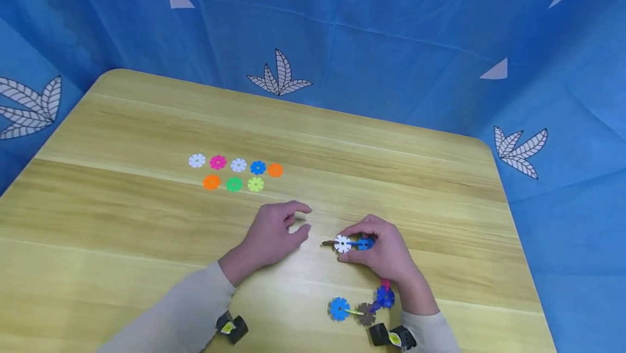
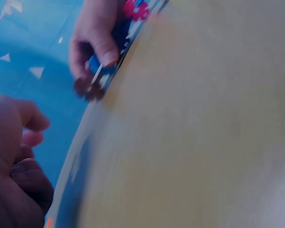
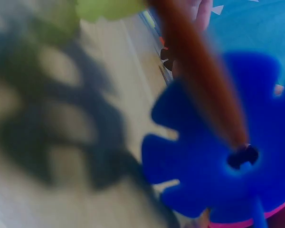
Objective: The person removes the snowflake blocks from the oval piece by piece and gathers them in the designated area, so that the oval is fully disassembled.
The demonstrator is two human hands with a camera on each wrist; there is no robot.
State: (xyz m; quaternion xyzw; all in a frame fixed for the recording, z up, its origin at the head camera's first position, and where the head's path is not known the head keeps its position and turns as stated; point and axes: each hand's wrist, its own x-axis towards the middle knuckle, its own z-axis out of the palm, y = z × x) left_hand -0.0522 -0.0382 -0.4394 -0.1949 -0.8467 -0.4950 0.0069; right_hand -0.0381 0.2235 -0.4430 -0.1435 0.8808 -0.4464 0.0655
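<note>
Remotely, I saw the right hand [image 1: 386, 248] pinching the white notched plastic disc [image 1: 342, 244]; its joined brown disc [image 1: 328, 243] pointed left, toward the empty, loosely parted left hand [image 1: 275, 233].

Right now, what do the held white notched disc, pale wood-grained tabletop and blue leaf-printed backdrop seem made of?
Held white notched disc: probably opaque plastic, smooth-looking, given its even colour and clean slots.
Pale wood-grained tabletop: wood or printed laminate, faintly glossy where light reflects.
Blue leaf-printed backdrop: fabric or thin plastic sheet, slightly sheeny, given its creases.
</note>
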